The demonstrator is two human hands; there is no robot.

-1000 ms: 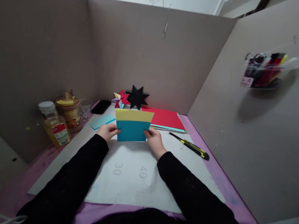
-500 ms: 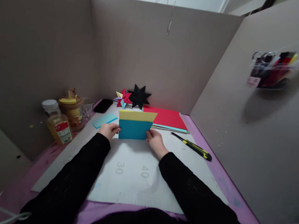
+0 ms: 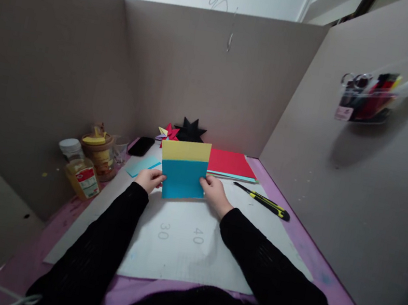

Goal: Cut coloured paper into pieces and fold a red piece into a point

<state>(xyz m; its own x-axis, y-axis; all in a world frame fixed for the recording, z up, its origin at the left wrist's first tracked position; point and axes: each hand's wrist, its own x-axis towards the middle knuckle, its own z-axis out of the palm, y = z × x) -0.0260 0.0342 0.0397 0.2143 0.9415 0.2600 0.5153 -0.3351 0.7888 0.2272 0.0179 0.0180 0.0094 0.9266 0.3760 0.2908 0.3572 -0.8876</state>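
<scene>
A card of paper (image 3: 183,179), blue below with a yellow band along its top, is held up above the white mat. My left hand (image 3: 150,179) pinches its left edge between thumb and fingers. On the opposite edge, my right hand (image 3: 216,194) grips it the same way. Whether the yellow and blue are separate sheets or one folded piece, I cannot tell. Light blue paper (image 3: 143,165) lies on the mat just behind my left hand. To the right of my right hand rests a black and yellow utility knife (image 3: 264,201).
A white mat (image 3: 176,263) with printed numbers covers the purple table. Red paper (image 3: 231,163) tops a stack at the back, beside a black paper star (image 3: 191,130) and a multicoloured one (image 3: 168,133). Left stand a glue bottle (image 3: 83,178), a brown jar (image 3: 103,156) and a phone (image 3: 142,146).
The card has tilted more upright toward me, so more of its yellow band and blue face shows. Both hands keep their hold on its edges.
</scene>
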